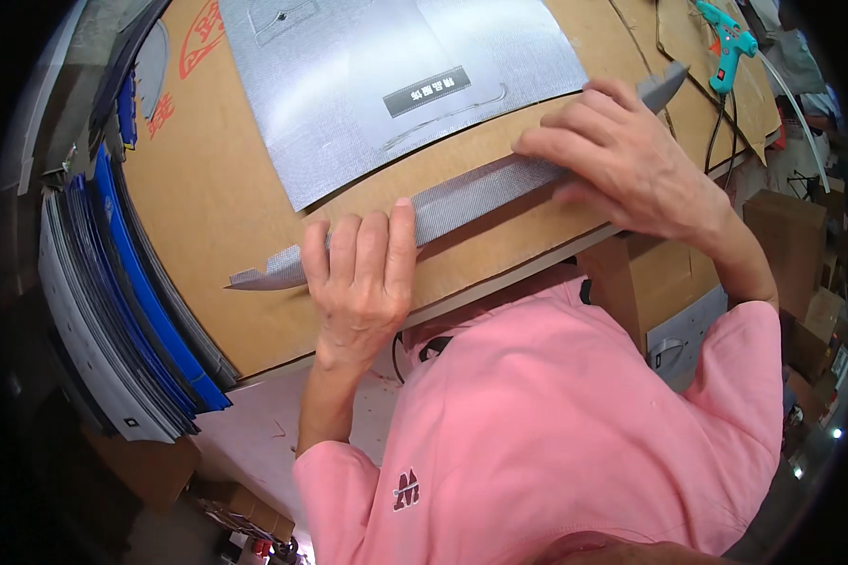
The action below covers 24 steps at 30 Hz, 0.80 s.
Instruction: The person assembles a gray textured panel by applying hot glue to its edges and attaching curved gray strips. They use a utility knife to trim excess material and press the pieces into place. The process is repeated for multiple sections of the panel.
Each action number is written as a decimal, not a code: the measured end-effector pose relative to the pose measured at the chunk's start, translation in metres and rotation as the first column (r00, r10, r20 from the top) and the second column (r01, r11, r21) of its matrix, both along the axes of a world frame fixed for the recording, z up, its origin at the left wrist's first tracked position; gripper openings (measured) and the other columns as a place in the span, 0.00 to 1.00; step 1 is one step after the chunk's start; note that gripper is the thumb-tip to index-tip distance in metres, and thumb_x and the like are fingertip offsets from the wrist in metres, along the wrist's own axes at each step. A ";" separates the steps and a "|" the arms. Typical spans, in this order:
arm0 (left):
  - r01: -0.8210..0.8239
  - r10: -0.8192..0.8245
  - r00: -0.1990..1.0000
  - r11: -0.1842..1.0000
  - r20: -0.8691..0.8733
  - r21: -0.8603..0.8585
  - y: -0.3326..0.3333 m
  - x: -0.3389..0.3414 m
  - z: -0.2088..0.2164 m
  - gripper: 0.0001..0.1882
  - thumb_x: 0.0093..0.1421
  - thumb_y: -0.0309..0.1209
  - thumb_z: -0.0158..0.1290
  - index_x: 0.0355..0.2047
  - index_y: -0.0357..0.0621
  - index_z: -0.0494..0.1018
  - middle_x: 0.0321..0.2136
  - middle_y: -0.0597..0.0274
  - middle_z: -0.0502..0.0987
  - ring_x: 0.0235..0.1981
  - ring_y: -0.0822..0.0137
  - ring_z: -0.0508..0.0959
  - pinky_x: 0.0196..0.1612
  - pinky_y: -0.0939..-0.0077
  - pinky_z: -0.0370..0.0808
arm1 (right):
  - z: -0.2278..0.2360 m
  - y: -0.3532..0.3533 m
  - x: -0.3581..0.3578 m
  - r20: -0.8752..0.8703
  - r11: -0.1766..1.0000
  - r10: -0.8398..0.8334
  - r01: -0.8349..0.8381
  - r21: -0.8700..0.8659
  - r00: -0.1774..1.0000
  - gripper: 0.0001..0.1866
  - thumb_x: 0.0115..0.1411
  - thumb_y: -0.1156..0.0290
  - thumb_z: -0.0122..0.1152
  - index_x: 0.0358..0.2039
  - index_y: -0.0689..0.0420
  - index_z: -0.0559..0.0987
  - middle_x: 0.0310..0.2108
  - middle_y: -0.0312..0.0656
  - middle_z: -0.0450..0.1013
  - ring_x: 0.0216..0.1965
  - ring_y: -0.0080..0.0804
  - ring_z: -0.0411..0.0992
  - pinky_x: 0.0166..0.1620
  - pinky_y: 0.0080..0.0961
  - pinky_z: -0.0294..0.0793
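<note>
A long, narrow grey strip of folded card (481, 196) with a fine woven pattern slants across the near part of the table, notched at its left end. Toward that end, my left hand (360, 273) is closed on it, fingers side by side over the top and thumb out of sight. My right hand (636, 165) grips the strip near its other end, fingers bent over it and thumb blurred below. Just beyond lies a large silvery-grey printed sheet (349, 104) with a dark label panel and a drawn curved line.
Brown cardboard covers the table (198, 188). Stacked grey and blue panels (122, 292) hang over its left edge. A teal glue gun (728, 47) with a cord lies at the far right. Cardboard boxes (787, 245) stand on the right, beyond the table edge.
</note>
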State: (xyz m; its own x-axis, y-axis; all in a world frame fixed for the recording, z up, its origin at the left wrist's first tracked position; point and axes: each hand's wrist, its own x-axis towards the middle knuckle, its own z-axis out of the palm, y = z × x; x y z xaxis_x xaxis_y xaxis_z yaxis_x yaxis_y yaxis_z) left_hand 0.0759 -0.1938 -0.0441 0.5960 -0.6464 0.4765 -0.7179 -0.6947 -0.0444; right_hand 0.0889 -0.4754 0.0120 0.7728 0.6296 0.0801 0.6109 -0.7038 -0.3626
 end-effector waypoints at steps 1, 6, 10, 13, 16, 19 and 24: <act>-0.006 0.006 1.000 1.000 -0.004 -0.004 0.002 -0.002 -0.002 0.14 0.51 0.26 0.53 0.39 0.39 0.75 0.29 0.60 0.72 0.33 0.63 0.72 0.44 0.58 0.68 | 0.001 0.000 -0.003 0.013 1.000 0.012 -0.012 0.005 1.000 0.25 0.46 0.73 0.66 0.47 0.47 0.73 0.41 0.40 0.71 0.43 0.38 0.69 0.49 0.35 0.65; -0.015 0.016 1.000 0.999 0.025 -0.035 0.003 0.000 -0.003 0.14 0.50 0.26 0.52 0.39 0.39 0.76 0.29 0.59 0.73 0.32 0.62 0.72 0.42 0.58 0.68 | -0.017 -0.022 -0.002 0.127 1.000 0.007 -0.010 0.019 0.992 0.27 0.42 0.72 0.69 0.46 0.50 0.75 0.43 0.42 0.68 0.44 0.42 0.67 0.48 0.37 0.68; -0.002 0.003 1.000 1.000 0.010 -0.019 0.005 0.016 0.016 0.14 0.50 0.25 0.52 0.39 0.38 0.76 0.30 0.58 0.74 0.32 0.62 0.73 0.43 0.57 0.69 | -0.022 -0.030 0.001 0.098 0.997 0.002 -0.009 0.073 0.995 0.26 0.41 0.73 0.69 0.45 0.48 0.75 0.42 0.41 0.68 0.42 0.39 0.68 0.45 0.34 0.69; 0.000 0.000 1.000 1.000 -0.024 0.015 0.007 0.029 0.022 0.14 0.50 0.26 0.52 0.39 0.38 0.76 0.30 0.57 0.74 0.32 0.62 0.74 0.43 0.57 0.69 | -0.014 -0.019 0.009 0.112 0.999 -0.010 0.004 0.051 0.994 0.23 0.42 0.74 0.68 0.43 0.50 0.77 0.40 0.41 0.68 0.40 0.39 0.68 0.43 0.33 0.69; 0.011 -0.009 0.997 1.000 -0.071 0.027 0.008 0.035 0.020 0.14 0.50 0.26 0.53 0.38 0.38 0.76 0.29 0.57 0.74 0.32 0.62 0.74 0.41 0.59 0.69 | -0.016 -0.017 0.017 0.120 0.999 -0.012 0.008 0.034 0.993 0.21 0.42 0.74 0.67 0.41 0.51 0.78 0.38 0.41 0.68 0.39 0.39 0.68 0.43 0.34 0.69; 0.029 -0.027 0.997 0.999 -0.067 0.029 0.007 0.038 0.014 0.13 0.50 0.27 0.53 0.37 0.38 0.76 0.30 0.57 0.75 0.33 0.62 0.75 0.40 0.61 0.68 | -0.017 -0.020 0.023 0.121 1.000 -0.030 0.030 0.006 0.992 0.20 0.43 0.74 0.66 0.41 0.52 0.78 0.36 0.41 0.69 0.39 0.39 0.69 0.43 0.35 0.69; 0.027 -0.028 0.984 1.000 -0.179 -0.006 0.005 0.048 0.012 0.13 0.48 0.25 0.54 0.37 0.37 0.76 0.31 0.58 0.74 0.32 0.61 0.74 0.38 0.62 0.69 | -0.015 -0.015 0.033 0.078 0.999 -0.030 0.033 -0.035 0.996 0.20 0.43 0.77 0.64 0.41 0.54 0.79 0.36 0.41 0.68 0.43 0.40 0.69 0.52 0.44 0.69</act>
State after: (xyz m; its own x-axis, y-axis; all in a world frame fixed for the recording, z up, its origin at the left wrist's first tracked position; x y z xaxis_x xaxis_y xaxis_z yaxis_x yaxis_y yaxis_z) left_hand 0.1234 -0.1891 -0.0321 0.6537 -0.6624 0.3660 -0.7330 -0.6745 0.0886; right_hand 0.1223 -0.4902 -0.0033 0.7846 0.6086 0.1184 0.6136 -0.7349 -0.2888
